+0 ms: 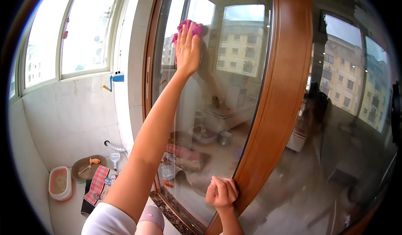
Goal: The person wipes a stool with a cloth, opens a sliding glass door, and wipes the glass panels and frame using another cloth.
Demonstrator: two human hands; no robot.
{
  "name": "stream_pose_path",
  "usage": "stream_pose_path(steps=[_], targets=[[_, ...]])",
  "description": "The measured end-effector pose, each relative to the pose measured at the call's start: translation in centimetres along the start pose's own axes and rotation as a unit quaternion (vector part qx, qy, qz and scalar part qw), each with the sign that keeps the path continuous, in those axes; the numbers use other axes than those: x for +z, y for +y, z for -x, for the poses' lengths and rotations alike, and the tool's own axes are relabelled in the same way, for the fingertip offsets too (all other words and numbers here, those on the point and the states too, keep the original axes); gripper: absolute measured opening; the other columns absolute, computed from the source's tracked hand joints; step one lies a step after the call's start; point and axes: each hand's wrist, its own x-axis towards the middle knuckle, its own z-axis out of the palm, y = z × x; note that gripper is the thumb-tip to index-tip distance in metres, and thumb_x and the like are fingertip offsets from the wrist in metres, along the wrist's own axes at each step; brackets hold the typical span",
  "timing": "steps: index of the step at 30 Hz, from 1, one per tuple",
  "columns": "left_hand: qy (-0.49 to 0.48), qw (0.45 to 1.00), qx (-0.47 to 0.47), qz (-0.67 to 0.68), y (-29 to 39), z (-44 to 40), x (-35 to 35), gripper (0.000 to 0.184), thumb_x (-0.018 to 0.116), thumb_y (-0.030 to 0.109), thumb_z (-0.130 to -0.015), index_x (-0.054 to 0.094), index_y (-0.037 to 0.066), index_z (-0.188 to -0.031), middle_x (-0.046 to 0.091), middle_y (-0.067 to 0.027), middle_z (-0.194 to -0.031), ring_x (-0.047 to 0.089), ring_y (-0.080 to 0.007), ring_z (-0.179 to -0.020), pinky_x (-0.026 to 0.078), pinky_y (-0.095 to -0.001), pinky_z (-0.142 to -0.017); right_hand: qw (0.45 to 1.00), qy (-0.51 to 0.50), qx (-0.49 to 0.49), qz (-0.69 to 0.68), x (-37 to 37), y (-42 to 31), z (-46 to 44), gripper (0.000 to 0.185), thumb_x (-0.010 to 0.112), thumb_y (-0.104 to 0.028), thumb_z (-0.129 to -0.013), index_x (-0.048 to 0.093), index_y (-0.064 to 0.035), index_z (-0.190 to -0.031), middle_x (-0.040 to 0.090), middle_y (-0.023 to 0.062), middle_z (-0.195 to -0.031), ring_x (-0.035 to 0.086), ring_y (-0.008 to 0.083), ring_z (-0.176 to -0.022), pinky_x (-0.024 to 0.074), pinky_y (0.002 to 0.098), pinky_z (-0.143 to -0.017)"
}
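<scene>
My left hand [188,53] is raised high on the glass door panel [226,97], pressing a crumpled pink cloth [196,29] against it. The fingers point upward, with cloth showing around them. Lower down, my right hand [222,191] is curled into a fist beside the brown wooden door frame [272,105], and nothing shows in it. The glass reflects the arm, windows and a building.
Windows [88,30] line the left wall. On the floor at lower left are a pink-and-white basin [60,184], a round basin [81,175] with an orange-handled brush, a white scoop [115,157] and a checked mat [99,184]. A blue-handled tool [118,78] is near the window.
</scene>
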Motion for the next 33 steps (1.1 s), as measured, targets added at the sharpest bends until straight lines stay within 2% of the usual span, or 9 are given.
stream_pose_path(steps=[4,7,9,15,19,23,27,29,33], targets=[[-0.027,0.986,-0.16,-0.026,-10.6,7.4,-1.3,0.057,0.026,0.042,-0.107,0.025,0.023,-0.161,0.019,-0.0151,-0.167,0.015,-0.0361,-0.154,0.008,-0.053,-0.123,1.0,0.001,0.019,0.005,0.1,-0.6,0.1,0.018,0.062,0.004,-0.077,0.069,-0.0006,-0.093,0.065,0.0087,-0.071,0.061,0.0246,-0.06,0.0503,0.0317,-0.055],[-0.039,0.963,-0.266,-0.009,-12.0,16.2,-3.6,0.059,0.026,0.042,-0.108,0.021,0.021,-0.162,0.015,-0.0174,-0.168,0.012,-0.0372,-0.154,0.007,-0.0547,-0.123,0.998,-0.01,0.05,-0.02,0.8,-1.5,0.7,0.018,0.063,0.004,-0.077,0.07,-0.0016,-0.093,0.065,0.0079,-0.072,0.06,0.0244,-0.06,0.0494,0.0325,-0.055],[-0.051,0.961,-0.272,-0.006,-11.2,22.6,-4.8,0.059,0.025,0.042,-0.108,0.019,0.02,-0.162,0.012,-0.0176,-0.168,0.008,-0.0384,-0.155,0.006,-0.0561,-0.122,0.996,-0.016,0.07,-0.048,2.2,-2.1,1.8,0.018,0.063,0.003,-0.077,0.07,-0.0021,-0.093,0.065,0.0075,-0.072,0.06,0.0244,-0.06,0.0496,0.0328,-0.055],[-0.198,0.974,-0.092,0.056,-0.4,28.4,-9.1,0.058,0.043,0.034,-0.104,0.034,0.018,-0.158,0.012,-0.0165,-0.168,0.005,-0.0439,-0.154,0.005,-0.0557,-0.123,0.99,-0.084,0.074,-0.088,8.1,-3.5,5.4,0.017,0.064,0.002,-0.078,0.07,-0.0028,-0.093,0.064,0.0074,-0.071,0.059,0.0258,-0.06,0.0493,0.0339,-0.055],[-0.266,0.955,0.128,-0.019,-7.9,21.6,-9.6,0.055,0.046,0.035,-0.101,0.044,0.015,-0.152,0.019,-0.0193,-0.166,0.011,-0.0443,-0.153,0.007,-0.0545,-0.123,0.985,-0.091,0.093,-0.109,14.0,-4.0,7.0,0.017,0.065,0.003,-0.078,0.07,-0.0028,-0.093,0.064,0.0079,-0.071,0.06,0.0261,-0.06,0.0493,0.0339,-0.055],[-0.075,0.997,-0.026,0.025,-18.8,17.9,-7.8,0.052,0.033,0.033,-0.107,0.036,0.016,-0.157,0.02,-0.0175,-0.166,0.014,-0.0382,-0.154,0.005,-0.0527,-0.124,0.976,-0.072,0.142,-0.149,21.3,-4.3,8.9,0.016,0.063,0.004,-0.079,0.07,-0.0008,-0.093,0.067,0.0086,-0.074,0.061,0.0253,-0.062,0.0483,0.0336,-0.057],[-0.085,0.995,-0.008,-0.052,-25.1,21.7,-9.4,0.053,0.036,0.035,-0.107,0.038,0.016,-0.156,0.02,-0.0173,-0.166,0.015,-0.0442,-0.152,0.007,-0.0538,-0.123,0.971,-0.019,0.171,-0.167,29.0,-4.3,9.3,0.018,0.062,0.005,-0.079,0.07,-0.0009,-0.095,0.068,0.0075,-0.071,0.061,0.0226,-0.061,0.0488,0.0322,-0.059],[-0.076,0.993,-0.079,-0.036,-27.3,24.2,-9.9,0.054,0.036,0.036,-0.107,0.037,0.013,-0.156,0.019,-0.0183,-0.166,0.015,-0.0451,-0.152,0.009,-0.0538,-0.123,0.969,-0.016,0.175,-0.176,31.7,-3.9,8.9,0.019,0.062,0.005,-0.079,0.069,-0.0009,-0.095,0.068,0.0061,-0.07,0.061,0.0211,-0.06,0.0484,0.0305,-0.058],[-0.079,0.991,-0.102,-0.044,-28.0,23.6,-10.0,0.059,0.033,0.039,-0.108,0.032,0.006,-0.157,0.019,-0.0191,-0.166,0.015,-0.0389,-0.153,0.01,-0.0488,-0.124,0.969,-0.015,0.152,-0.195,33.5,-4.0,4.8,0.017,0.062,0.003,-0.079,0.069,0.0002,-0.094,0.068,0.0051,-0.069,0.061,0.0194,-0.059,0.0484,0.029,-0.056]])
